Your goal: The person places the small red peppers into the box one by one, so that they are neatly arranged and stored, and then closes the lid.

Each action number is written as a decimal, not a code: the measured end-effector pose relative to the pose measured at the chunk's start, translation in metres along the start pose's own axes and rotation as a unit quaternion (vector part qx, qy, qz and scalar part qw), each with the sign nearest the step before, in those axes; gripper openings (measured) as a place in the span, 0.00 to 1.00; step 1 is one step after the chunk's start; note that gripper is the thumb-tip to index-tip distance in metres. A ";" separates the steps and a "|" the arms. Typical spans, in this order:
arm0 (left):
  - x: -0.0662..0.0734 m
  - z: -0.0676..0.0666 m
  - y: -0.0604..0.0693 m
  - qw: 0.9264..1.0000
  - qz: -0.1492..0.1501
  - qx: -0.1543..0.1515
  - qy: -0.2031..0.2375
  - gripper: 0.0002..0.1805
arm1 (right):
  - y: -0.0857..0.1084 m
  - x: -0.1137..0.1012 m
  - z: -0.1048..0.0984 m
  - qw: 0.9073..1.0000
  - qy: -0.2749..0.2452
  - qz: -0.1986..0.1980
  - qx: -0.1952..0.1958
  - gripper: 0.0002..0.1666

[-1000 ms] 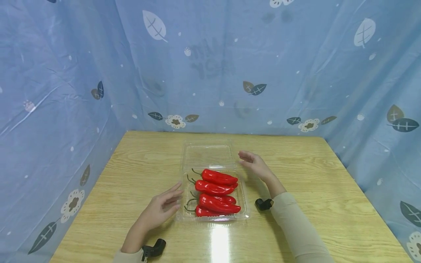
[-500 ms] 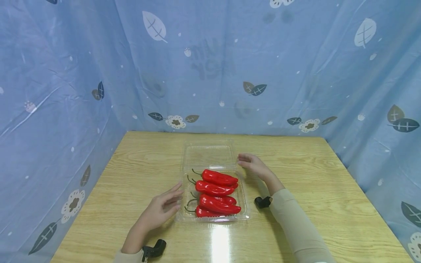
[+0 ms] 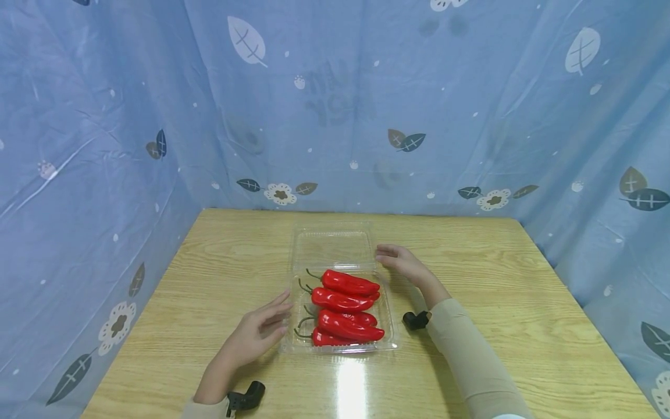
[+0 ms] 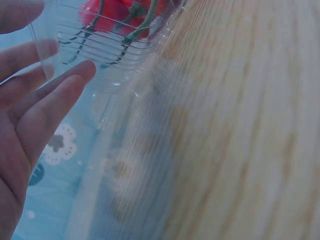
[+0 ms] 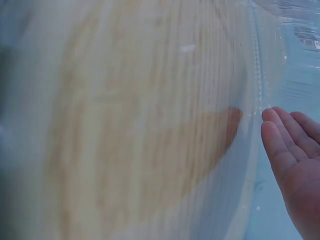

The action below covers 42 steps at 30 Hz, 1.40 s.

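Note:
A clear plastic clamshell box (image 3: 394,343) lies on the table with its lid (image 3: 332,247) folded back flat on the far side. Inside its base are several glossy red chili peppers (image 3: 342,300), their green stems pointing left. My left hand (image 3: 256,333) is at the box's left side, fingers loosely extended. In the left wrist view its fingertips reach the clear side wall (image 4: 100,40); whether they press it, I cannot tell. Beside the hinge on the right is my right hand (image 3: 402,263), fingers straight, holding nothing. The right wrist view shows that hand's fingers (image 5: 285,132) close to clear plastic.
A light wood-grain table (image 3: 487,279) carries the box. Blue patterned cloth (image 3: 335,116) hangs behind the table and along both sides. Each wrist has a small black camera (image 3: 248,396) strapped on. A bright light reflection lies in front of the box.
My right hand has come slightly down and left toward the box's hinge. The left hand, the box and the peppers stay where they were.

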<state>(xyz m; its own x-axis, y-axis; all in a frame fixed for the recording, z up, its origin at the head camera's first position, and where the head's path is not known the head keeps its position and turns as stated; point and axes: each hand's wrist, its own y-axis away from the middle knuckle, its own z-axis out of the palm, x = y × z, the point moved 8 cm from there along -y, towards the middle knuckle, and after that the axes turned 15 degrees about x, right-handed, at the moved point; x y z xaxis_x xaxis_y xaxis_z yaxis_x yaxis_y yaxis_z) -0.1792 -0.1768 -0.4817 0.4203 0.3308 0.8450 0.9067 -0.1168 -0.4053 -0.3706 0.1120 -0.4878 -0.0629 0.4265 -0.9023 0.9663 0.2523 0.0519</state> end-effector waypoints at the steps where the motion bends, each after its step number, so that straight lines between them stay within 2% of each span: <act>1: 0.000 0.000 0.000 1.000 0.001 0.000 -0.002 0.23 | 0.002 -0.005 0.000 1.000 -0.002 -0.001 -0.001 0.35; 7: -0.001 0.000 0.000 1.000 0.003 0.003 -0.007 0.23 | 0.000 -0.006 0.000 1.000 -0.027 -0.010 -0.003 0.34; 14: -0.001 0.000 0.001 1.000 -0.001 0.006 0.000 0.24 | -0.002 -0.005 -0.004 0.999 -0.039 -0.027 0.018 0.34; 23: 0.001 -0.002 0.000 1.000 0.002 0.006 -0.017 0.23 | 0.002 -0.021 -0.011 0.996 -0.051 -0.063 0.037 0.32; 26: 0.002 -0.002 0.000 1.000 0.004 0.006 -0.018 0.23 | 0.003 -0.023 -0.013 0.996 -0.050 -0.063 0.042 0.32; 30: 0.003 -0.001 0.000 1.000 -0.001 0.003 -0.013 0.23 | 0.006 -0.029 -0.015 0.995 -0.065 -0.065 0.035 0.30; 37: 0.002 -0.001 0.001 1.000 -0.010 0.000 -0.008 0.23 | 0.025 -0.057 -0.019 0.993 -0.068 -0.096 0.017 0.30; 42: 0.003 0.000 0.001 1.000 -0.008 0.001 -0.007 0.23 | 0.025 -0.055 -0.021 0.991 -0.061 -0.120 0.017 0.28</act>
<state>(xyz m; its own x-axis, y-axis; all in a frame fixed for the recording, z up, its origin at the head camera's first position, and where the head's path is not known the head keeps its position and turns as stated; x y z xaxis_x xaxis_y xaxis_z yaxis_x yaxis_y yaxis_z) -0.1775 -0.1759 -0.4796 0.4060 0.3456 0.8460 0.9128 -0.1089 -0.3936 -0.3484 0.1134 -0.4281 -0.2635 0.2498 -0.9318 0.9351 0.3034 -0.1831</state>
